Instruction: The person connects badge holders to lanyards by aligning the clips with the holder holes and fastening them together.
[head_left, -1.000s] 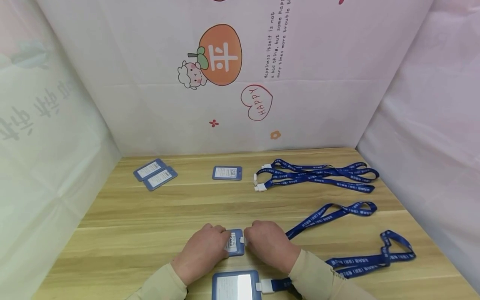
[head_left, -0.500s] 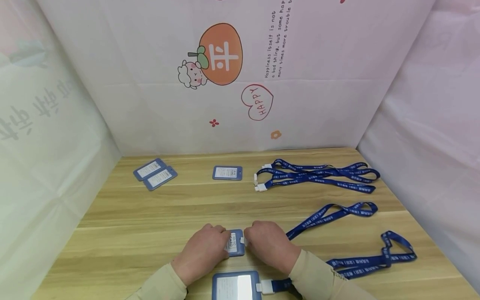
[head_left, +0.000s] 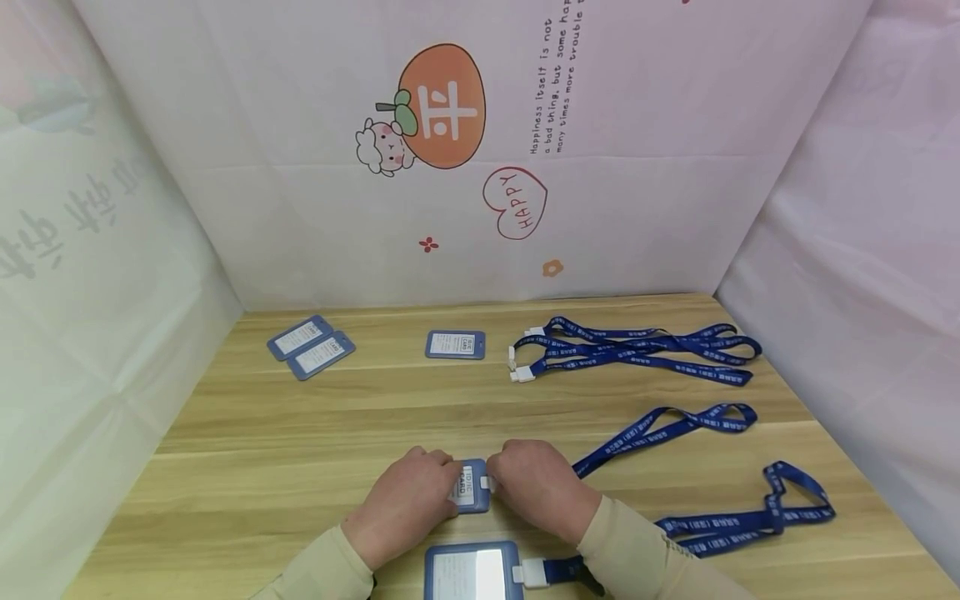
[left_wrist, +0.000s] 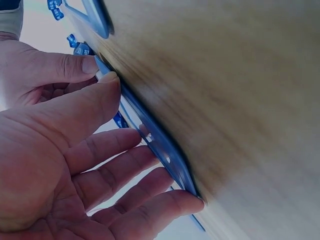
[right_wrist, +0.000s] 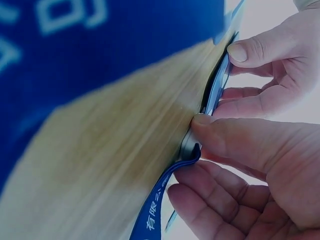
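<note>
My left hand (head_left: 408, 504) grips a blue badge holder (head_left: 472, 486) by its edges, thumb on the near side and fingers along the far side. Its card shows the printed word CARD. At the holder's right end, my right hand (head_left: 542, 490) pinches the white clip (right_wrist: 189, 142) of a blue lanyard (head_left: 630, 437). A white tab of that clip sits at the holder's slot; my fingers hide most of the joint. Nearer me lies a second badge holder (head_left: 430, 575), joined by a white clip (head_left: 534, 572) to another blue lanyard (head_left: 712, 524).
Two overlapping badge holders (head_left: 321, 356) lie at the back left of the wooden table (head_left: 285, 433). A single badge holder (head_left: 455, 345) is at the back middle. Several blue lanyards (head_left: 637, 346) with white clips lie together at the back right. Printed cloth (head_left: 330, 233) walls enclose the table.
</note>
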